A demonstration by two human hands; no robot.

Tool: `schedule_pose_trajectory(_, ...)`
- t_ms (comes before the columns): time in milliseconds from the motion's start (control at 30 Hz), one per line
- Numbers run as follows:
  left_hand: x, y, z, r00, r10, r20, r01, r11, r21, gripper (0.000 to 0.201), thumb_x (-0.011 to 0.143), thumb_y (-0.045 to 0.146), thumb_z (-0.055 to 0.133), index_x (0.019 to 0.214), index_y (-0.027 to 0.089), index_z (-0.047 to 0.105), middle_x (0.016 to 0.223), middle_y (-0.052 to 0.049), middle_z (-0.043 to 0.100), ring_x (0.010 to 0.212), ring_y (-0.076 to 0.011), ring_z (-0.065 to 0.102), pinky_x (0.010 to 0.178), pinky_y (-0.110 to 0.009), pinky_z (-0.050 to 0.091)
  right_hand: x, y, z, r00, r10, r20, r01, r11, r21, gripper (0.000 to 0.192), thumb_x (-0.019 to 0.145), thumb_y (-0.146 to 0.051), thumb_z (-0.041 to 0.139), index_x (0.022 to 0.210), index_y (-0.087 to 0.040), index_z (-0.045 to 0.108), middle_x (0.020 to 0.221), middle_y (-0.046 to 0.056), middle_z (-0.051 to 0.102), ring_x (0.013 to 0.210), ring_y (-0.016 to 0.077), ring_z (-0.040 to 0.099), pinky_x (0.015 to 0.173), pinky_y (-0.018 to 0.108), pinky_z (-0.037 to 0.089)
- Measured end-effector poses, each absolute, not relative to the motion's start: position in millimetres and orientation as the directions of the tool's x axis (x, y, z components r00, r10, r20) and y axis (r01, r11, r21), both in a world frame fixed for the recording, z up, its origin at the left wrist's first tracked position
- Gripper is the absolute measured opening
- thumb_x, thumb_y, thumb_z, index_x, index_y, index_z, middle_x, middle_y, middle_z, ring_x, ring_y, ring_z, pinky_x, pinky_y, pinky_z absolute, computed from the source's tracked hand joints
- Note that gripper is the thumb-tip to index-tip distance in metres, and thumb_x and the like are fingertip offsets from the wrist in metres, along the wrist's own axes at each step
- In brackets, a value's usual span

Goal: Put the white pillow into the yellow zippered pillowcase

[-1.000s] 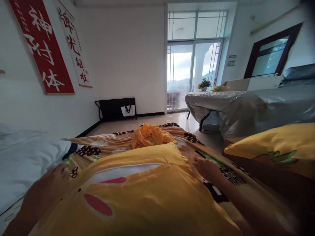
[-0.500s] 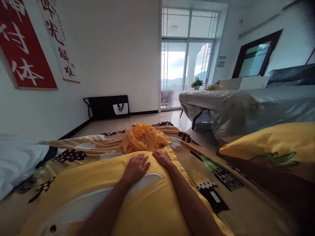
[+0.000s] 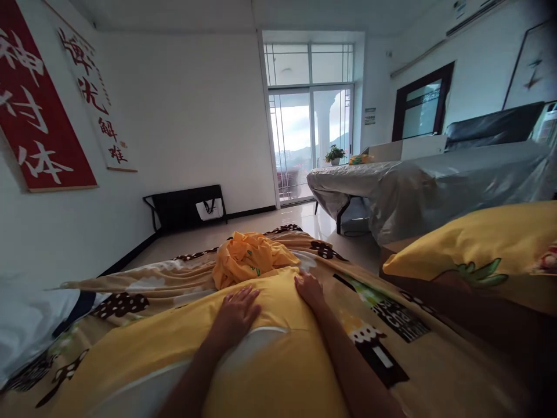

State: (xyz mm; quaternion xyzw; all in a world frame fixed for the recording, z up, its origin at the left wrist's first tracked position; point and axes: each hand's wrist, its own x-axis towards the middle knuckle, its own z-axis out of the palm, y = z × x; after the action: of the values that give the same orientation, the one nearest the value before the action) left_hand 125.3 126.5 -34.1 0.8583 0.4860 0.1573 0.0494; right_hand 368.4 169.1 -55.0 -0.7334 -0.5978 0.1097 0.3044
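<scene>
Left hand flat and open, fingers spread, palm down on the big yellow pillow; gripping nothing, only pressing on the cloth near the far end of the pillow. Right hand also open, palm down at the far right corner of the same pillow, fingers pointing away and slightly curled over the edge; no clear pinch of the fabric visible, so cannot tell whether the edge is caught or just touched. Hands near each other, not touching. Both forearms stretched out over the pillow from the bottom of the view.

Pillow lying across the near part of a patterned blanket, tan with brown and white cartoon shapes, spread over a bed. White band with a curved outline visible on the pillow's cover under the left wrist. Just beyond the fingertips, a crumpled heap of orange-yellow cloth resting on the blanket, close to the pillow's far edge. To the right, a second yellow pillow with a green leaf print, apart from the first. To the left, white bedding at the blanket's edge.

Farther off: a table under a grey cover, a glass door, a black bench against the wall, red and white banners with characters.
</scene>
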Motion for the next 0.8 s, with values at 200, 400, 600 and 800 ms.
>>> schedule_pose_trajectory(200, 118.5, 135.0, -41.4, 0.392, 0.858, 0.333, 0.777, -0.502, 0.380, 0.041, 0.093, 0.031, 0.036, 0.125, 0.020, 0.058, 0.134, -0.006, 0.056, 0.127, -0.0195, 0.049, 0.111, -0.042, 0.034, 316.8, 99.9, -19.4, -0.424, 0.854, 0.301, 0.757, 0.516, -0.401, 0.062, 0.080, -0.041, 0.058, 0.136, -0.016, 0.048, 0.137, 0.014, 0.051, 0.129, 0.0251, 0.044, 0.109, 0.037, 0.028)
schedule_pose_trajectory(400, 111.6, 132.2, -42.7, 0.232, 0.625, 0.745, 0.766, -0.590, 0.256, 0.030, 0.086, 0.014, 0.038, 0.095, 0.014, 0.066, 0.095, -0.009, 0.071, 0.088, -0.0194, 0.065, 0.081, -0.036, 0.052, 268.3, 90.3, -32.3, -0.433, 0.857, 0.281, 0.835, 0.499, -0.234, 0.046, 0.081, -0.024, 0.051, 0.126, -0.014, 0.054, 0.133, 0.016, 0.053, 0.126, 0.0273, 0.045, 0.103, 0.044, 0.031)
schedule_pose_trajectory(600, 136.0, 67.1, -21.7, 0.514, 0.012, 0.857, 0.617, -0.699, -0.361, 0.018, 0.079, 0.007, 0.041, 0.081, 0.014, 0.057, 0.070, -0.006, 0.062, 0.067, -0.0180, 0.055, 0.068, -0.033, 0.044, 280.6, 99.3, -15.8, -0.185, 0.937, 0.297, 0.918, 0.273, -0.288, 0.022, 0.086, -0.018, 0.046, 0.097, -0.020, 0.065, 0.105, 0.006, 0.068, 0.103, 0.0189, 0.058, 0.086, 0.030, 0.036)
schedule_pose_trajectory(800, 158.8, 62.6, -44.5, 0.708, 0.096, 0.699, 0.429, -0.845, -0.318, 0.020, 0.078, 0.007, 0.040, 0.067, 0.018, 0.052, 0.064, -0.003, 0.060, 0.059, -0.0164, 0.055, 0.055, -0.030, 0.044, 295.8, 76.1, 4.3, -0.064, 0.952, 0.300, 0.949, 0.151, -0.275, 0.028, 0.087, -0.014, 0.042, 0.096, -0.022, 0.067, 0.098, 0.004, 0.070, 0.094, 0.0173, 0.061, 0.080, 0.028, 0.036)
